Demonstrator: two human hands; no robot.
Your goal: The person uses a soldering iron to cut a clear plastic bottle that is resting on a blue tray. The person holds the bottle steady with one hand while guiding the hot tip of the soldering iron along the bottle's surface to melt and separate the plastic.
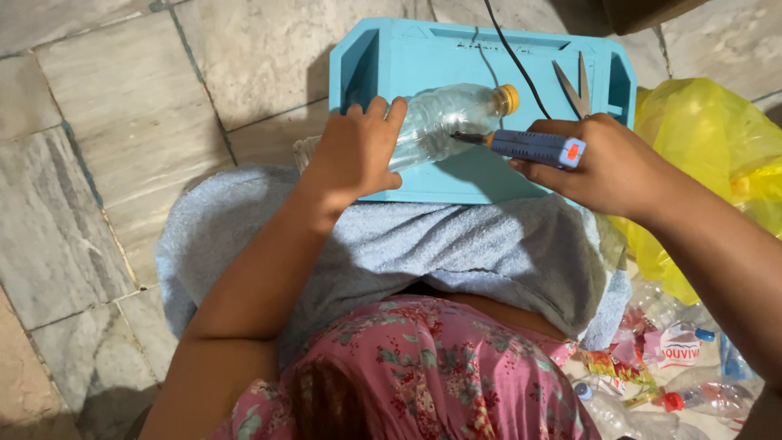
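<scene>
A clear plastic bottle (446, 118) with an orange cap lies on its side on a turquoise tray (423, 57) that rests on my lap. My left hand (354, 151) presses down on the bottle's base end. My right hand (607, 163) grips a blue corded tool (533, 147) with an orange button. Its dark metal tip touches the bottle's side near the shoulder. The tool's black cord runs up over the tray and out of view.
Scissors (577, 85) lie on the tray's right side. A light blue towel (489, 244) covers my lap. A yellow plastic bag (709, 155) sits at right, with several empty bottles (692, 395) and wrappers on the tiled floor (106, 147) below it.
</scene>
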